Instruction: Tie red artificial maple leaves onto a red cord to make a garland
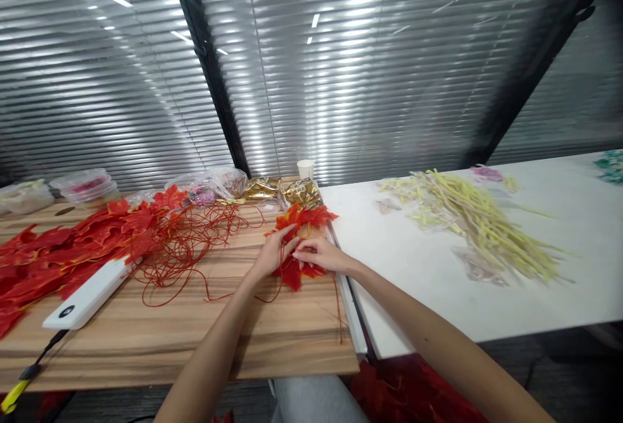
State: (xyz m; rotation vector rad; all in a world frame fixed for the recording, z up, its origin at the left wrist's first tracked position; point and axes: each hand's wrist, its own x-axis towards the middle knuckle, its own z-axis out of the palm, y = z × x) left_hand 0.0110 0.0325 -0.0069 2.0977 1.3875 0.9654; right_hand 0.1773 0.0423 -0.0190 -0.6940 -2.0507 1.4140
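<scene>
At the right end of the wooden table, both hands work close together over a small bunch of red artificial maple leaves (292,277). My left hand (272,255) has its fingers closed on a thin red cord (280,280), which runs down across its fingers. Beside it, my right hand (324,255) pinches at the middle of the bunch, its fingertips close to the left ones. What lies between the right fingertips is too small to make out. A loose end of cord (339,319) hangs down the table below the right hand.
A tangle of red cord (195,248) and a heap of red leaves (97,235) lie left, beside a white power bank (92,293). Gold packets (302,193) and a paper cup (305,169) stand behind. Yellow strips (487,222) lie on the white table (413,306).
</scene>
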